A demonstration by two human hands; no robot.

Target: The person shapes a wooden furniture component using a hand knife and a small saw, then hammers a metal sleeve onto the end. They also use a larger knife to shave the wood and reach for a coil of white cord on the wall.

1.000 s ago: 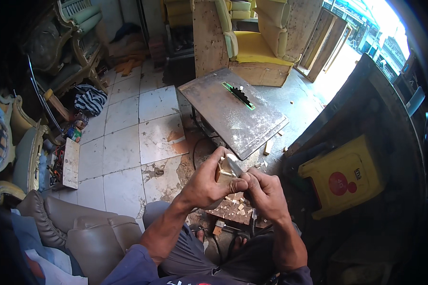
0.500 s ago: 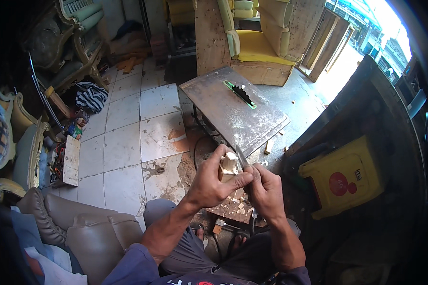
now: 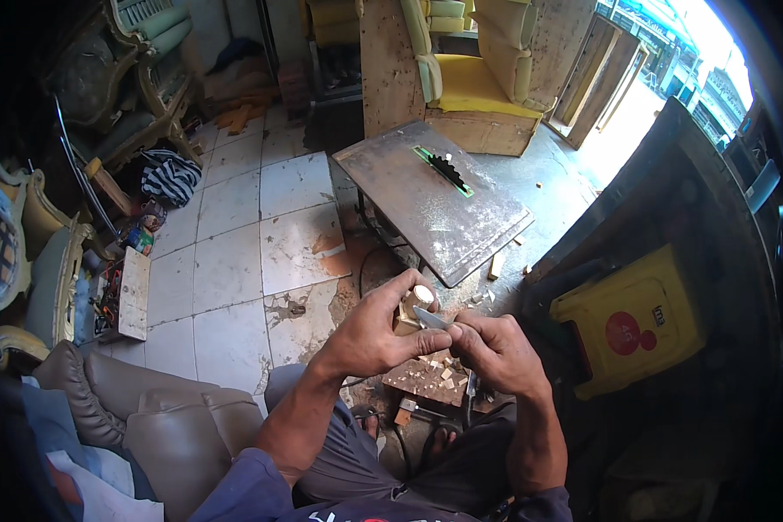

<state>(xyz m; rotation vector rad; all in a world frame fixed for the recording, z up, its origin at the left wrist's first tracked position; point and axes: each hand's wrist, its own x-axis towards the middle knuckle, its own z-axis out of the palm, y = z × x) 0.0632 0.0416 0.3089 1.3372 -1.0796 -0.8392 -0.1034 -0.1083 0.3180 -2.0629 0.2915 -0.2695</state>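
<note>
A small block of pale wood (image 3: 420, 298) with a rounded, peg-like end is gripped in my left hand (image 3: 376, 329), its round end pointing up and away from me. My right hand (image 3: 498, 350) is closed on a knife, its fingers wrapped round the handle and hiding it. The knife's blade (image 3: 430, 318) lies across the side of the wood, close to my left thumb. Below both hands, wood chips (image 3: 448, 376) are scattered on a low brown board (image 3: 404, 379).
Ahead stands a table saw (image 3: 383, 161) with its toothed blade (image 3: 446, 171) sticking up. A yellow plastic stool (image 3: 679, 300) lies at the right beside a dark panel. Brown cushions (image 3: 183, 435) sit at my left, near a toolbox (image 3: 135, 294). Behind the saw is a yellow-seated chair frame (image 3: 474, 83).
The knife blade has swung from pointing up beside the wood to lying across it, its tip now toward the left. My right hand has moved slightly down and right.
</note>
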